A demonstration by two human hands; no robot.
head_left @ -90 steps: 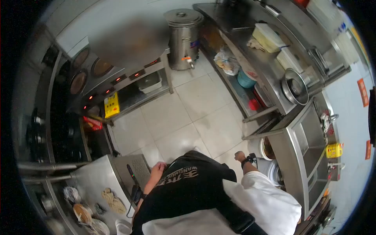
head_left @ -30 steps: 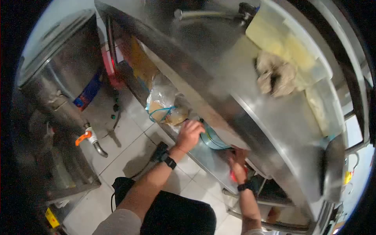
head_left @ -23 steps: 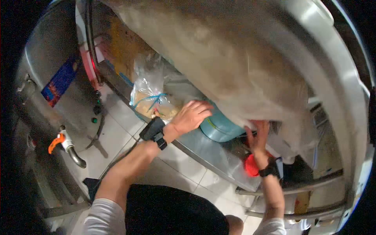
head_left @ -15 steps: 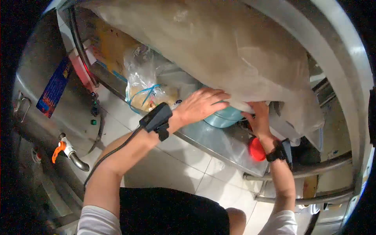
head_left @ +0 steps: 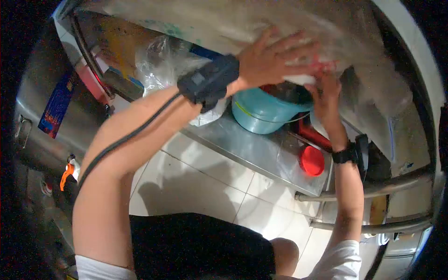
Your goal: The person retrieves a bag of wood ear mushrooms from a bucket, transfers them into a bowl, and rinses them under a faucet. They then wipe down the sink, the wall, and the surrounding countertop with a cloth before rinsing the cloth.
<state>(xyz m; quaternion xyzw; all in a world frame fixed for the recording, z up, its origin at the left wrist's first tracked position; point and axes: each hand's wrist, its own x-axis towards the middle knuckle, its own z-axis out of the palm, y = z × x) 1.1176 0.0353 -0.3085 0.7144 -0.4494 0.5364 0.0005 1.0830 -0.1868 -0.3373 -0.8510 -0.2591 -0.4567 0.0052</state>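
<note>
A large beige plastic sheet (head_left: pixel 210 21) hangs over the back of a metal shelf. Spread across its lower edge, my left hand (head_left: pixel 280 56) has its fingers apart, slightly blurred. My right hand (head_left: pixel 329 100) has its fingers curled at the sheet's edge beside a small white patch. Below both hands, a teal bucket (head_left: pixel 259 114) with a wire handle stands on the shelf. Dark and reddish contents show in its opening, partly covered by my left hand and the sheet. A round red lid (head_left: pixel 311 161) lies to the right of the bucket.
The metal shelf (head_left: pixel 233 149) ends in a straight front edge above white floor tiles. A clear plastic bag (head_left: pixel 158 65) rests left of the bucket. Curved metal rails (head_left: pixel 387 189) stand at the right. On the far left is a steel vessel with an orange-handled tap (head_left: pixel 66 176).
Both hands have moved up and away from me, and the sheet's edge has gone up with them. More of the bucket and its opening now shows. The left fingers have spread.
</note>
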